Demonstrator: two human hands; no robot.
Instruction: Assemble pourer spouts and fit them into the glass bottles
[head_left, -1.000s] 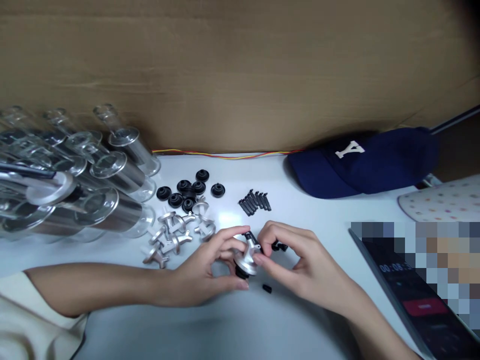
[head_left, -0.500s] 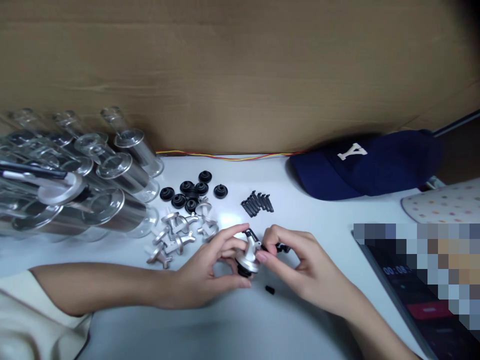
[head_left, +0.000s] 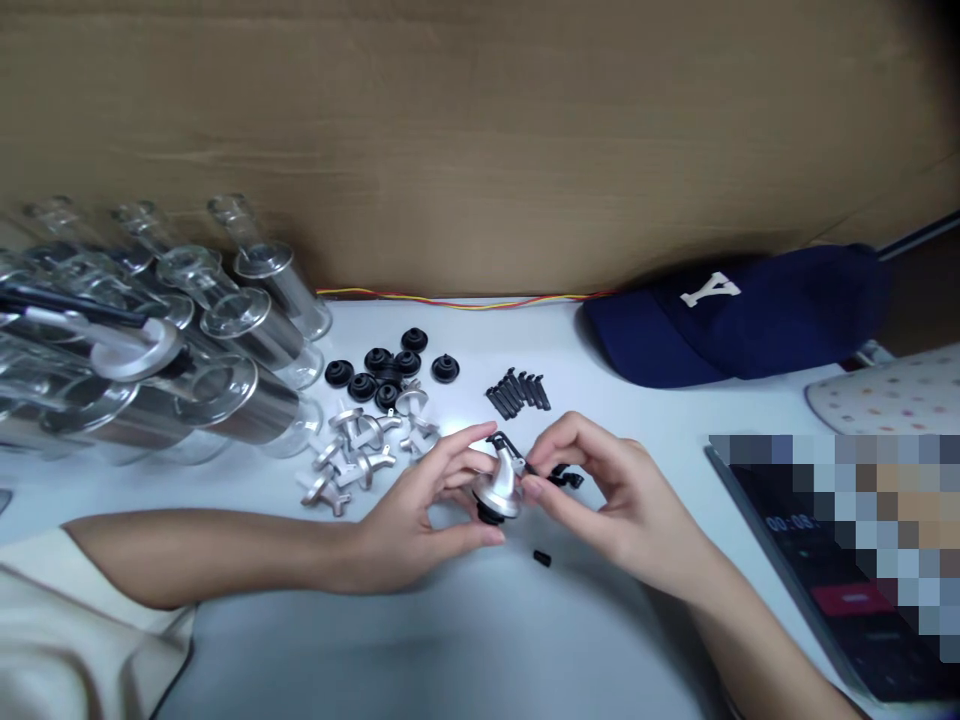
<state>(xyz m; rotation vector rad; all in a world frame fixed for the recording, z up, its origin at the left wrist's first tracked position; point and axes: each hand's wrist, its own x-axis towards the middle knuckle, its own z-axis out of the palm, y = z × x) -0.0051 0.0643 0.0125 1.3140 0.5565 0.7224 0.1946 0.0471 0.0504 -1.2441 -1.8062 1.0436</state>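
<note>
My left hand (head_left: 420,525) is curled around a silver pour spout (head_left: 498,490) with a black ribbed stopper (head_left: 491,514) under its cap. A slim black lever (head_left: 510,447) lies along the top of the spout. Thumb and forefinger of my right hand (head_left: 611,490) pinch the near end of that lever; the fingertips partly hide it. Below the hands a small black cylindrical piece (head_left: 542,558) lies on the table. Behind my right fingers, more small black parts (head_left: 571,480) show in part.
Silver spouts (head_left: 364,466) and black stoppers (head_left: 379,360) lie in piles left of centre. A row of black levers (head_left: 517,393) is further back. Glass bottles (head_left: 240,325) crowd the left, one with a fitted spout (head_left: 135,350). A navy cap (head_left: 735,330) and a phone (head_left: 810,580) are right.
The view has tilted slightly, so everything sits a little higher. My right fingers have opened out somewhat and shifted along the lever; my left hand keeps its hold on the spout.
</note>
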